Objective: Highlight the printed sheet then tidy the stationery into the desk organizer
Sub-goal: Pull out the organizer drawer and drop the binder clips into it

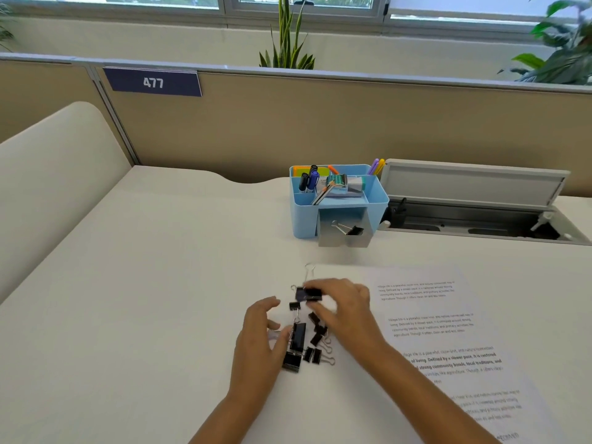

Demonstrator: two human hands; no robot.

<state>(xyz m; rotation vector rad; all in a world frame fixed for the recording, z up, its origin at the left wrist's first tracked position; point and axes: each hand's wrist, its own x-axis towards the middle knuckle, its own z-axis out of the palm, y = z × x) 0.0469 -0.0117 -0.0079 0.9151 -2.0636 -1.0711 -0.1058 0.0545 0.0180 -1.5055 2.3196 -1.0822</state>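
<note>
Several black binder clips (315, 339) lie in a loose heap on the white desk. My right hand (344, 307) is over the heap's far side, fingers pinched on one large black binder clip (309, 294). My left hand (261, 341) rests at the heap's left edge, fingers spread, thumb touching a long clip (298, 337). The printed sheet (448, 344) lies to the right, under my right forearm. The blue desk organizer (301, 216) stands further back with pens, markers and sticky notes in its top; its pulled-out drawer (346, 240) holds one binder clip (349, 229).
An open cable tray with a raised lid (474, 184) sits in the desk right of the organizer. A beige partition (320, 123) with a "477" sign (153, 82) runs along the back. A cream chair back (54, 174) stands at the left.
</note>
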